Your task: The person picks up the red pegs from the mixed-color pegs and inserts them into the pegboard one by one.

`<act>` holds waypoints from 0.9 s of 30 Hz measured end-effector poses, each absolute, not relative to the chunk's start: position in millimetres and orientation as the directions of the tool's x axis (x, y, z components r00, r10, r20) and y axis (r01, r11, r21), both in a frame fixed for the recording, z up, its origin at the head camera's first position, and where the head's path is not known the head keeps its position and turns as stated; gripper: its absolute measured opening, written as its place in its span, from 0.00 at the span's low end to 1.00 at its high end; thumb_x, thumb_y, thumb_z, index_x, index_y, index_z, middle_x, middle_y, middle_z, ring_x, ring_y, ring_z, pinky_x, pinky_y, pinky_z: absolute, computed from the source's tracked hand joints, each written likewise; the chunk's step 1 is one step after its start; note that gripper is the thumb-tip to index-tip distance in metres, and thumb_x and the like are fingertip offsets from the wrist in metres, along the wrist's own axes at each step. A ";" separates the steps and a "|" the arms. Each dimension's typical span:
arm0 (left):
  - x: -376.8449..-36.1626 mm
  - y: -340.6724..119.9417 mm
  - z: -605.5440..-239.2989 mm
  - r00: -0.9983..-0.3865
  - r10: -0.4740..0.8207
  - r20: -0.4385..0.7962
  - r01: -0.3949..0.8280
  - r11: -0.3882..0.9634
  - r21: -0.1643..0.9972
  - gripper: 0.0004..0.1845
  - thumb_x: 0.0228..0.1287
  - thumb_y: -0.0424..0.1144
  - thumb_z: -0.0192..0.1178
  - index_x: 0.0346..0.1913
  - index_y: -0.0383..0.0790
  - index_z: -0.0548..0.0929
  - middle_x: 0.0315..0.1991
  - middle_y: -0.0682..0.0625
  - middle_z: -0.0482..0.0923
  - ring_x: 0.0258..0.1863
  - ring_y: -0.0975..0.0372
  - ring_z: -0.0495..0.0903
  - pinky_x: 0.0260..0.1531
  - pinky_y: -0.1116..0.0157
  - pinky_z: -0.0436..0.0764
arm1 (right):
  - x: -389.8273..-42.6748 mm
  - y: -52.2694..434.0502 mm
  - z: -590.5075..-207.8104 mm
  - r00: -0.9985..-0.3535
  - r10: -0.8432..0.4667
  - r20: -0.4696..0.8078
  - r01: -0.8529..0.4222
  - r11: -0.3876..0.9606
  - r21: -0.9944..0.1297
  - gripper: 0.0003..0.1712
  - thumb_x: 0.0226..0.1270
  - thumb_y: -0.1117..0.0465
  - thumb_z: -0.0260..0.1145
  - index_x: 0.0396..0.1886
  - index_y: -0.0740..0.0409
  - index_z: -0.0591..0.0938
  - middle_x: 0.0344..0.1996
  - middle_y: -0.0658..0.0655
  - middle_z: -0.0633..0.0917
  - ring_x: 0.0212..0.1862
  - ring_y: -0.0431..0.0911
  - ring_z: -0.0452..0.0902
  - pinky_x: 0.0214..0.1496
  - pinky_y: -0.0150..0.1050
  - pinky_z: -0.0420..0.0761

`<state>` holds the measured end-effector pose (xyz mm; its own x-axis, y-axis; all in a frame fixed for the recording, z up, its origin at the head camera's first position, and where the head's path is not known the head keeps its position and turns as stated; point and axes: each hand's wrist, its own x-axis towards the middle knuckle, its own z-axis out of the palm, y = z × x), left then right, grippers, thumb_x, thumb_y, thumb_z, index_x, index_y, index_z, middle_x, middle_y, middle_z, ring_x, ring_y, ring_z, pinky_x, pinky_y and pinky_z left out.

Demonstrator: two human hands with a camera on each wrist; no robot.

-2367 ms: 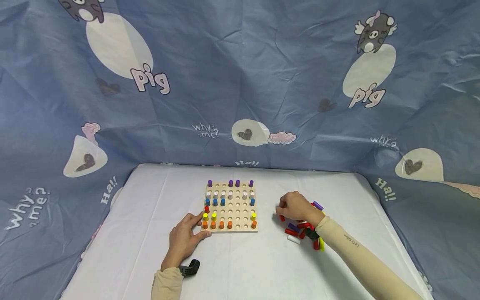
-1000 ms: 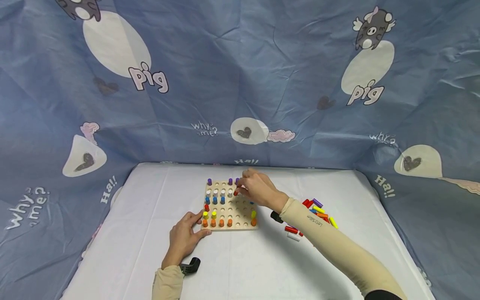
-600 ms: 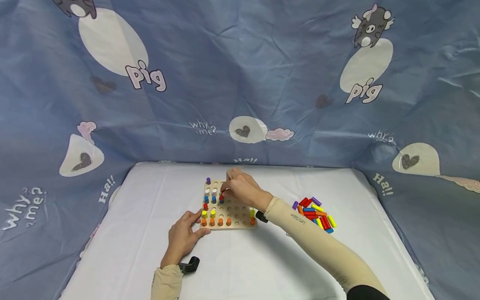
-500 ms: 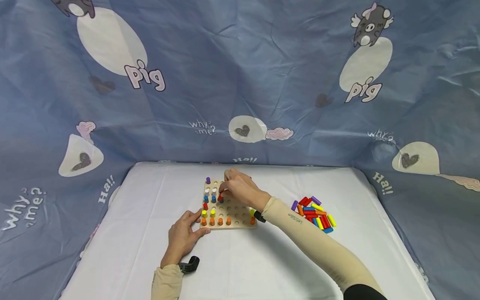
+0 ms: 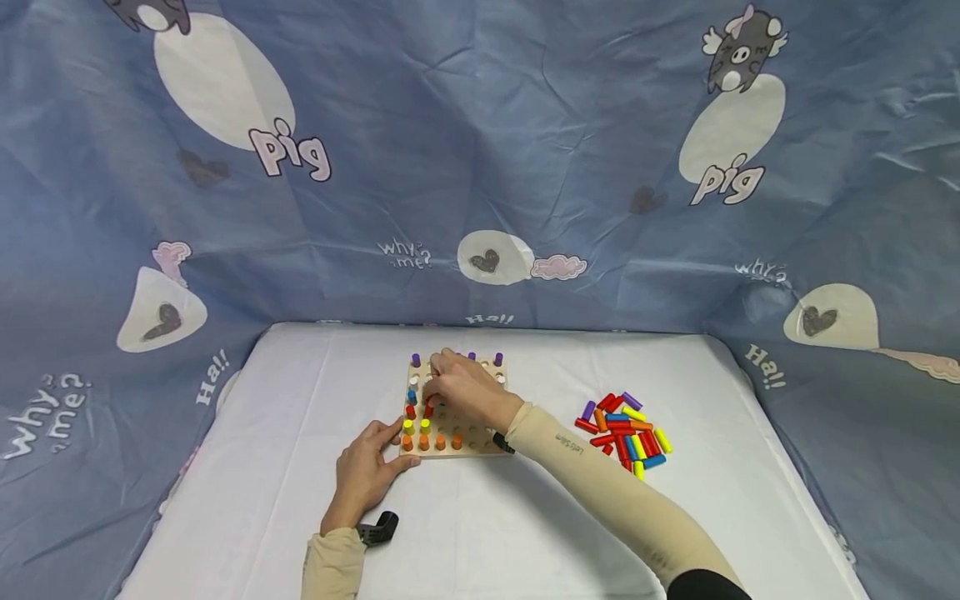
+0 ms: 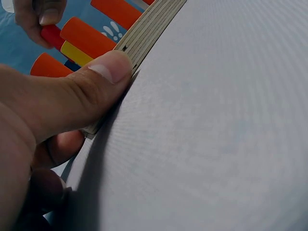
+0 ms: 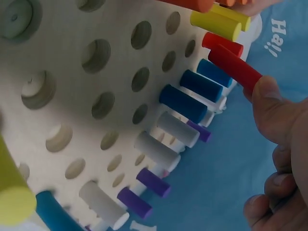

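A wooden pegboard [image 5: 457, 428] stands on the white-covered table, with coloured pegs upright in rows: orange in front, then yellow, red, blue, white and purple. My left hand [image 5: 366, 468] grips its front left corner, thumb on the front edge [image 6: 156, 31] and fingers at the left side. Between thumb and fingers, my right hand [image 5: 468, 392] pinches a red peg [image 7: 235, 66] over the board's left part. In the right wrist view, that peg is tilted close to a standing red peg [image 7: 214, 42]; its lower end looks clear of the holes. My right hand covers some back rows.
A pile of loose pegs [image 5: 622, 427] in red, blue, yellow, orange and purple lies right of the board. Behind the table hangs a blue printed cloth [image 5: 480, 167]. Several bare holes [image 7: 96, 55] show on the board.
My right hand has gone from the pile to the board, carrying a red peg. It has since shifted left and nearer the front. My left hand has stayed at the corner.
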<state>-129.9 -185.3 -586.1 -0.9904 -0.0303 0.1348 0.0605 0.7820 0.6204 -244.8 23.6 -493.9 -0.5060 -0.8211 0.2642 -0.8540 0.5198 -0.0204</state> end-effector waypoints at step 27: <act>-128.9 -185.5 -587.7 -0.988 -0.029 0.151 0.069 0.793 0.605 0.42 0.50 0.52 0.84 0.70 0.48 0.83 0.39 0.58 0.77 0.25 0.67 0.65 0.29 0.66 0.64 | -248.0 13.9 -515.1 -0.482 -0.838 0.255 -0.854 0.514 0.075 0.07 0.74 0.53 0.71 0.39 0.42 0.94 0.32 0.48 0.79 0.37 0.42 0.68 0.40 0.33 0.71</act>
